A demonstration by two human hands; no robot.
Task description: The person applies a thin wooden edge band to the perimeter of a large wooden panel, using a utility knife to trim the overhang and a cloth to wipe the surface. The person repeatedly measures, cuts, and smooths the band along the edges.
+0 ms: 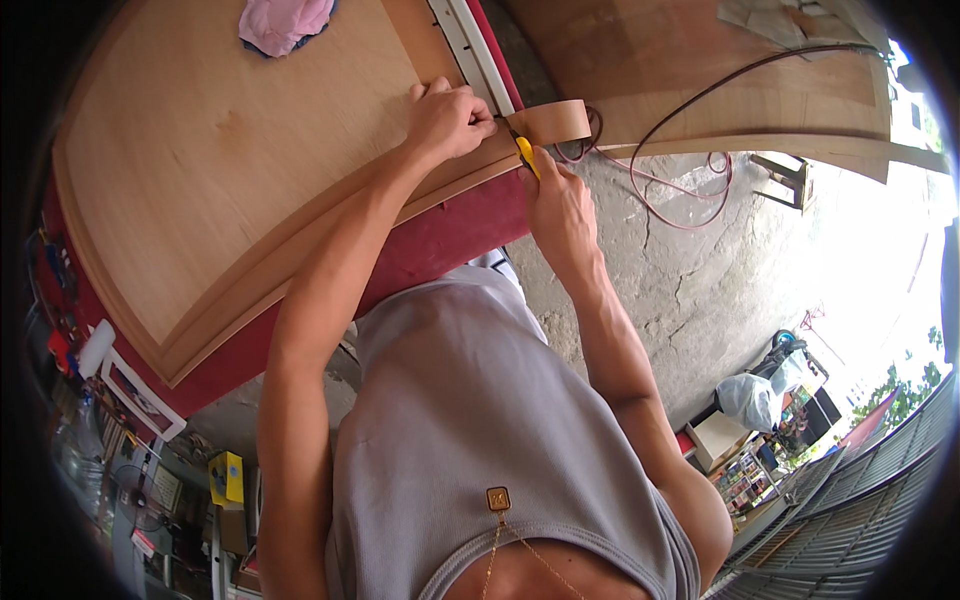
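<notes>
A wide wooden panel [250, 140] with a raised border lies on a dark red padded surface [455, 235]. At its right corner, a thin wood-coloured strip [560, 121] curls out past the edge. My left hand [445, 120] rests on the panel near that corner, its fingers curled and closed; what is between the fingertips is hidden. In my right hand [562, 205] is a yellow utility knife [527, 155], its tip end at the corner where the strip leaves the panel, close to my left fingertips.
A pink cloth [285, 24] lies on the panel's far part. A white slotted rail [468, 45] runs along its right edge. Large thin wood sheets [740, 110] stand at the far right, with a looped hose [655, 205] before them. A small wooden stool [785, 180] stands on the concrete floor.
</notes>
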